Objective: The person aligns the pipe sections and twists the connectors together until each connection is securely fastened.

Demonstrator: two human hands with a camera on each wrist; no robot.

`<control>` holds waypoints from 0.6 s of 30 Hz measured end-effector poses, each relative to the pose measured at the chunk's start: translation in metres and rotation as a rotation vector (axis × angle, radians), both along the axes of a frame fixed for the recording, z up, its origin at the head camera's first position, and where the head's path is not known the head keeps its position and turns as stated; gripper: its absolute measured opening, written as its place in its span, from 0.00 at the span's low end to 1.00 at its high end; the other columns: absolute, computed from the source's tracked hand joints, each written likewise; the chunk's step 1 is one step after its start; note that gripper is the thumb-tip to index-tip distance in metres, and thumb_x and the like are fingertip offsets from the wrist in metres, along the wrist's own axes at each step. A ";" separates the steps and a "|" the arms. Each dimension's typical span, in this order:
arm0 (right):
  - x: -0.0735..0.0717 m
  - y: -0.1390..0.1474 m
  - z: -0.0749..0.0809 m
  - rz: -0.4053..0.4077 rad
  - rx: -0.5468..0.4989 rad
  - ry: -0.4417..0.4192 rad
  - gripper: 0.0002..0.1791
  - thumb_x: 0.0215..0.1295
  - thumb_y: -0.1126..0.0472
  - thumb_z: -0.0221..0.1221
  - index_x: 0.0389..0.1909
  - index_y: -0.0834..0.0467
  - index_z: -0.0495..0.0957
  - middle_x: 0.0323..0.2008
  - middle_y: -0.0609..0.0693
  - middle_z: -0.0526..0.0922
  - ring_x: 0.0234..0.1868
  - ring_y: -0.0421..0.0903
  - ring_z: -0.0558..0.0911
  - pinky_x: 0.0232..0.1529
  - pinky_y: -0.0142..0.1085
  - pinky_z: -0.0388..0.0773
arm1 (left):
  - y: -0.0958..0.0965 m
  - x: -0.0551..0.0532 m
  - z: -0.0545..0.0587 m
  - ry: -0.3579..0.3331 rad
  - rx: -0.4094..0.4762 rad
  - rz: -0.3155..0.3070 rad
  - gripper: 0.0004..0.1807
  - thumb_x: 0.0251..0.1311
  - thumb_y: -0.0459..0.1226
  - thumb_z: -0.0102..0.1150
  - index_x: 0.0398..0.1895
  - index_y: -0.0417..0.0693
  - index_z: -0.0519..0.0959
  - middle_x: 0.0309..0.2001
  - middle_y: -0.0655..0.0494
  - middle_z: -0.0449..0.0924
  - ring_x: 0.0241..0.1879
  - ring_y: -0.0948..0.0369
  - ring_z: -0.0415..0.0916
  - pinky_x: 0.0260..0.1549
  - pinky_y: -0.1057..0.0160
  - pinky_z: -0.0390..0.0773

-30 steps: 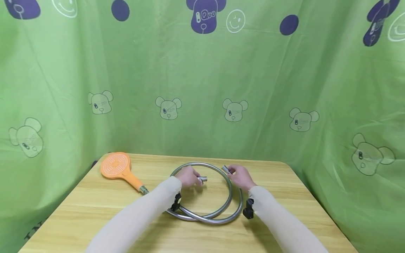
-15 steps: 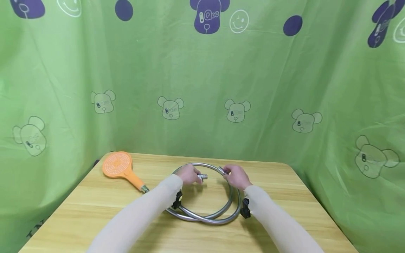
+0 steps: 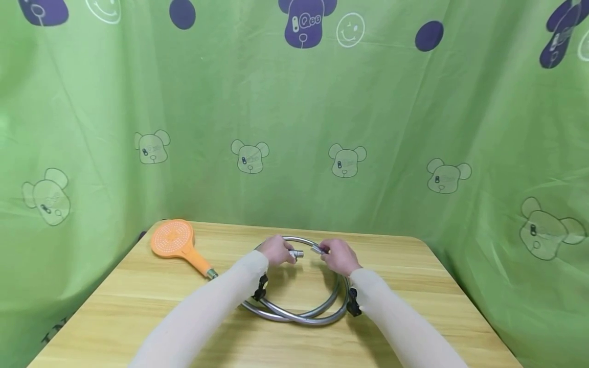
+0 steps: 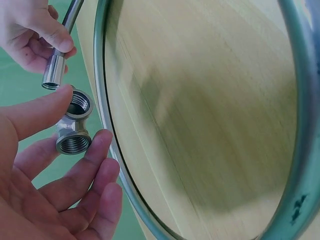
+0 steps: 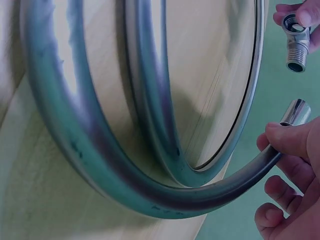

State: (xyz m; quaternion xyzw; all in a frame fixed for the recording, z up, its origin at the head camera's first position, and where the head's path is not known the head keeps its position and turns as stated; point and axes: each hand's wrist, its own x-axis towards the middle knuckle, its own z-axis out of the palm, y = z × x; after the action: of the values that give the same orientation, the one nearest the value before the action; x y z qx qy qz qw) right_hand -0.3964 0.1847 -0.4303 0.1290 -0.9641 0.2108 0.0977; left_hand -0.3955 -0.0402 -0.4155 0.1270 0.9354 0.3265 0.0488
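Observation:
My left hand (image 3: 277,250) pinches a metal tee fitting (image 4: 74,125) between thumb and fingers. Two threaded openings of the tee show in the left wrist view, and its male-threaded end (image 5: 297,57) in the right wrist view. My right hand (image 3: 339,256) grips the metal shower hose (image 5: 200,197) just behind its smooth end nut (image 5: 296,113). The nut's open mouth faces the tee's male thread across a small gap. Coiled on the table, the hose runs left to an orange shower head (image 3: 172,238), joined at its handle's metal collar (image 3: 211,274).
Loops of the hose (image 3: 317,321) lie on the wooden table (image 3: 391,286) below both hands. A green patterned curtain (image 3: 294,199) hangs behind and along both sides of the table. A small black camera sits on each wrist.
My right hand has moved left with the hose end, closing the distance to the tee. The left hand, still holding the tee, has risen slightly. The shower head stays where it lay.

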 end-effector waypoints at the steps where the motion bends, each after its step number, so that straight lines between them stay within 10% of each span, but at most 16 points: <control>1: -0.001 0.000 0.000 0.003 0.004 0.001 0.10 0.58 0.65 0.69 0.39 0.51 0.86 0.36 0.46 0.86 0.36 0.45 0.80 0.38 0.43 0.79 | 0.000 0.000 0.000 0.000 0.001 0.001 0.17 0.48 0.42 0.76 0.45 0.56 0.89 0.40 0.62 0.88 0.38 0.60 0.75 0.44 0.58 0.76; 18: 0.002 -0.015 0.000 0.081 0.069 0.012 0.09 0.58 0.67 0.69 0.38 0.52 0.86 0.33 0.45 0.86 0.35 0.44 0.80 0.40 0.44 0.81 | -0.001 0.003 0.005 -0.014 0.006 0.024 0.17 0.50 0.40 0.75 0.45 0.57 0.88 0.41 0.60 0.88 0.40 0.59 0.77 0.48 0.53 0.77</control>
State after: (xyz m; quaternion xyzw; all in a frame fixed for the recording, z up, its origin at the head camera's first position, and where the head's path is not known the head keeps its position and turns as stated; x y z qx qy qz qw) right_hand -0.3949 0.1699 -0.4300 0.1726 -0.9641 0.1804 0.0901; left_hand -0.3921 -0.0414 -0.4110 0.1136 0.9354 0.3308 0.0510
